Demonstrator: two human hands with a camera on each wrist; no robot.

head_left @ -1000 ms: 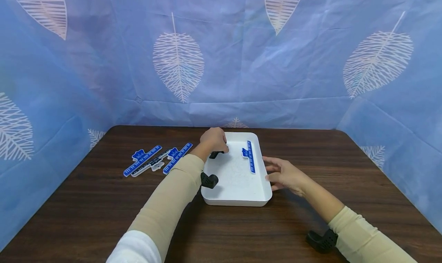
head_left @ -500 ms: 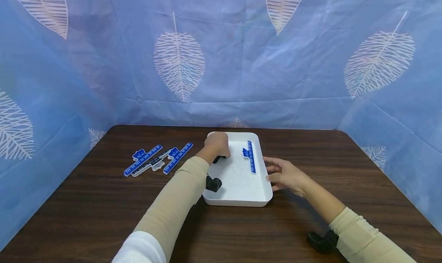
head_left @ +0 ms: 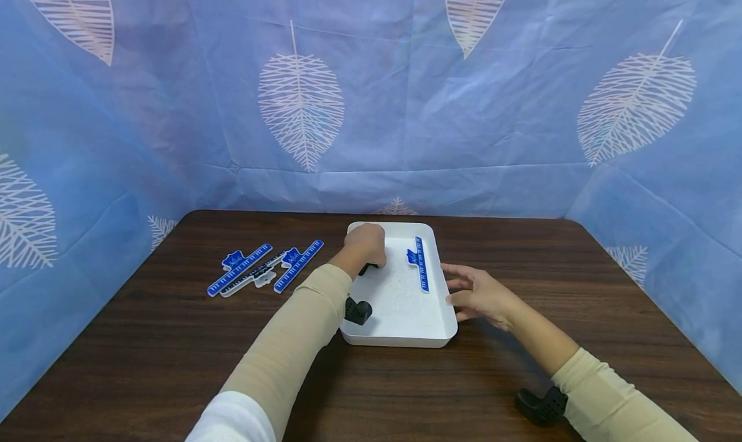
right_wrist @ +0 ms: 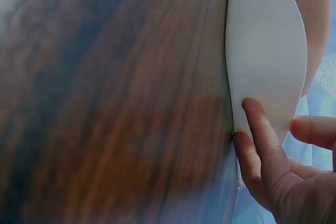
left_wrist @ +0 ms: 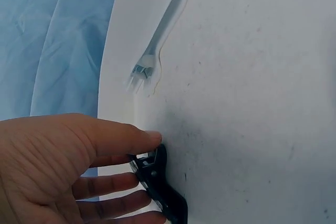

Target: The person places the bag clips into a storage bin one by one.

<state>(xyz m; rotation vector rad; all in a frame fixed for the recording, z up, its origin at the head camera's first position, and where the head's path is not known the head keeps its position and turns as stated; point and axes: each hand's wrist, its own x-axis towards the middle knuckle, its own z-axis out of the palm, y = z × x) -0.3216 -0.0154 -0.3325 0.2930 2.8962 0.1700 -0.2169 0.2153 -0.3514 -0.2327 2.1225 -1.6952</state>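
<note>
My left hand (head_left: pixel 366 243) is inside the white tray (head_left: pixel 400 329), near its far left corner. In the left wrist view its thumb and fingers pinch a black clip (left_wrist: pixel 167 195) standing close over the tray floor. A blue clip with piano-key markings (head_left: pixel 422 265) lies in the right half of the tray; the left wrist view shows a clip (left_wrist: pixel 165 24) edge-on. My right hand (head_left: pixel 478 294) is at the tray's right side. In the right wrist view its fingers press the outer wall and its thumb rests at the rim.
On the table (head_left: pixel 232 345) left of the tray lie a blue clip (head_left: pixel 239 270), a dark clip (head_left: pixel 255 274) with a white edge, and another blue clip (head_left: pixel 298 267). A blue curtain (head_left: pixel 371 107) with white leaf prints hangs behind the table.
My left hand has moved slightly right and down into the tray, then stayed there. The right hand and the other clips have not visibly moved.
</note>
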